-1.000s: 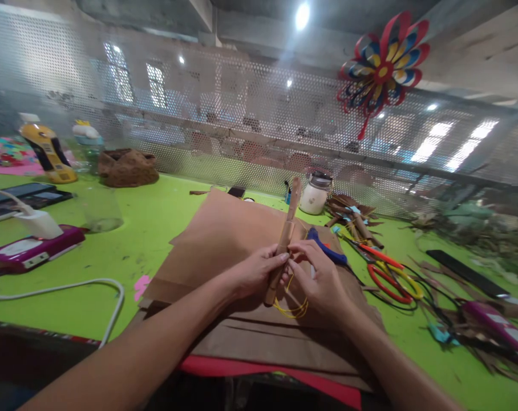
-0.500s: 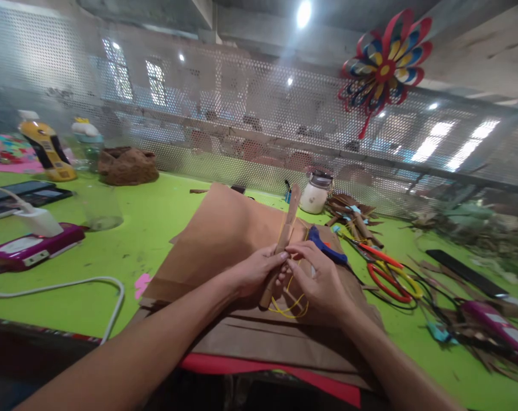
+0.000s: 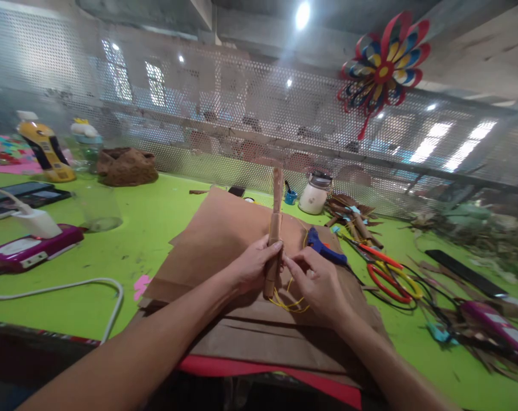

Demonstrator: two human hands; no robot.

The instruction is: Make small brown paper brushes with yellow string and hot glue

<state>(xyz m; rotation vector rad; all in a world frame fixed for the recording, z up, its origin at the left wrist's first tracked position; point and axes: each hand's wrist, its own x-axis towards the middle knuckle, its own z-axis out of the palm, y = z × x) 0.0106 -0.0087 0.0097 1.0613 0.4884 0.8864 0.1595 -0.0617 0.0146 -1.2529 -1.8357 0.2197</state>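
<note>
My left hand (image 3: 259, 262) is closed around a brown rolled tube (image 3: 275, 228), which stands nearly upright with a narrower flat end rising from its top. Thin yellow string (image 3: 290, 307) is wound on the tube and hangs in loose loops below it. Just right of the tube, my right hand (image 3: 316, 279) pinches the string between thumb and forefinger; the pinch itself is small and partly hidden. Both hands are above stacked sheets of brown paper (image 3: 218, 234). A blue glue gun (image 3: 325, 248) lies on the paper beyond my right hand.
Right of the paper lie orange-handled scissors (image 3: 387, 282), cables and brown scraps. A white jar (image 3: 314, 194) and small blue pot (image 3: 290, 197) stand behind. At left are a purple power strip (image 3: 36, 245), a clear cup (image 3: 102, 220) and a yellow bottle (image 3: 47, 145). Perforated metal closes the back.
The tube has turned from leaning right to nearly upright and shifted slightly left. My right fingers have drawn a little away from it, to the right.
</note>
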